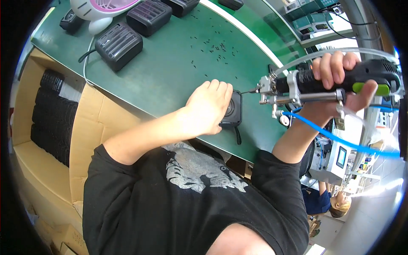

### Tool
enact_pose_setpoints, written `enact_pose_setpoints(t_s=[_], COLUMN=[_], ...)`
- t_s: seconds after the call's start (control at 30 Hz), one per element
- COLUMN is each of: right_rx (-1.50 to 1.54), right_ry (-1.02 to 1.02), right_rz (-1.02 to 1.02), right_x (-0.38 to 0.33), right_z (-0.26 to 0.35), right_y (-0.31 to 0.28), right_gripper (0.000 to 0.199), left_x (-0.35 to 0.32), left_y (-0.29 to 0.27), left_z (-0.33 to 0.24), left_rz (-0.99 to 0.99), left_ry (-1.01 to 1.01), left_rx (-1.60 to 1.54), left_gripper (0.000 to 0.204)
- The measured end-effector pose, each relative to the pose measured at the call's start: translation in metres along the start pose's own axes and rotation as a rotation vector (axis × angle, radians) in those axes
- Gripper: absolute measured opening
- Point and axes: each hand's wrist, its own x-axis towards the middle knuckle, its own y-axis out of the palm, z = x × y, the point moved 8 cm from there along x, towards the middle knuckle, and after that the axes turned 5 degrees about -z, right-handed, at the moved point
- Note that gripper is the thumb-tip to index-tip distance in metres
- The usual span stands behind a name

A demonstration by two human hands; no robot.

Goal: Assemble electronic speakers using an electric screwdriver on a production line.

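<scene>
- The left hand (211, 106) is curving over a black square device (237, 111), its thumb and fingers gripping opposite edges.
- That device is lying on the green table (161, 80), near the person's side.
- The right hand (330, 71) is clasping a black powered screwdriver (304, 81) with curled fingers, the thumb resting by the green lever (373, 89).
- The bit (250, 92) is pointing at the device's corner; whether they're touching, I can't tell.
- Small dark pieces (222, 46) are lying scattered beyond.
</scene>
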Motion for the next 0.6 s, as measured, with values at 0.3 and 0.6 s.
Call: enact_pose_setpoints(t_s=[0.3, 0.6], right_rx=[0.080, 0.013], right_ry=[-0.003, -0.012], right_rz=[-0.162, 0.067], right_x=[-0.004, 0.009], right_z=[-0.006, 0.056], right_y=[-0.001, 0.008], right_gripper=[0.047, 0.063], left_x=[0.002, 0.021], left_y=[0.006, -0.023], left_z=[0.004, 0.005], left_rz=[0.082, -0.331], left_ry=[-0.039, 0.029], left_rx=[-0.042, -0.168], left_gripper=[0.092, 0.063])
